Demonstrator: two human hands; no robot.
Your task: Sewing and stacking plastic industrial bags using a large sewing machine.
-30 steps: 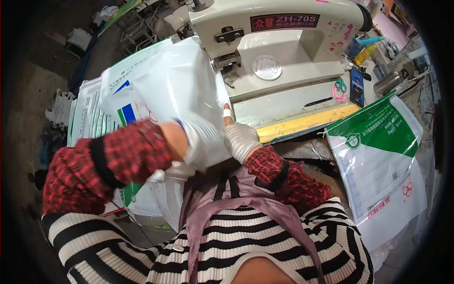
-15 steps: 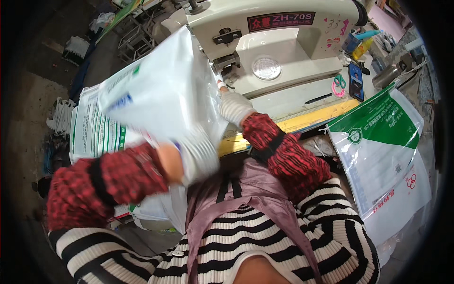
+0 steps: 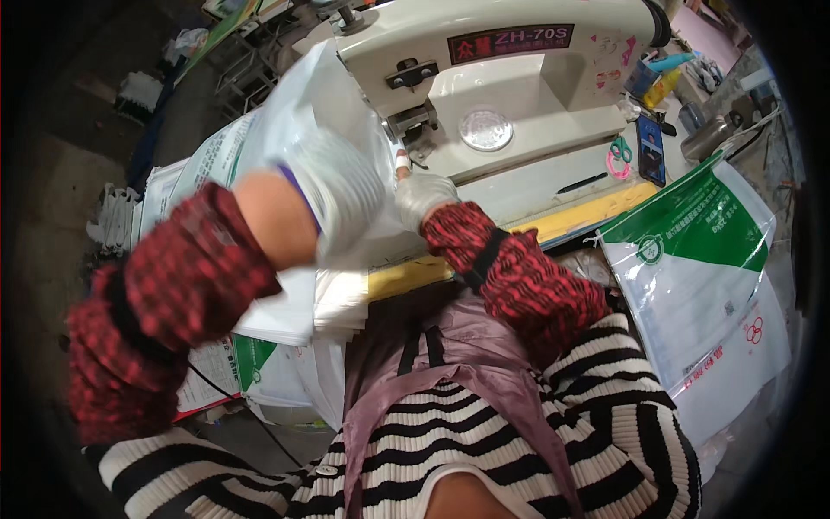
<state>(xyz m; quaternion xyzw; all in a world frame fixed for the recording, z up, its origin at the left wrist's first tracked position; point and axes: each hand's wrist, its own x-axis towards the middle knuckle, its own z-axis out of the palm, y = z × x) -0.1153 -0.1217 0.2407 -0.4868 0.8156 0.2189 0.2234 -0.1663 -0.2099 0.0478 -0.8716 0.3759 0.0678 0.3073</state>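
Observation:
My left hand (image 3: 341,186) wears a white glove and grips a white woven sack (image 3: 298,112), lifted and blurred with motion, just left of the sewing head. My right hand (image 3: 421,195), gloved too, presses the sack's edge near the needle (image 3: 415,143) of a cream industrial sewing machine (image 3: 519,95). Both forearms carry red-and-black checked sleeves. A stack of white sacks (image 3: 337,298) lies under my left hand. How far the right fingers close is hidden by the sack.
A white-and-green printed sack (image 3: 700,277) hangs at the right. On the machine bed lie a black pen (image 3: 581,182), green-handled scissors (image 3: 619,154) and a phone (image 3: 650,149). More printed sacks (image 3: 186,173) pile up at the left. A yellow strip (image 3: 596,212) edges the table.
My left arm has swung up and rightward with the sack toward the machine head. My right hand has moved from the table edge up to the needle area.

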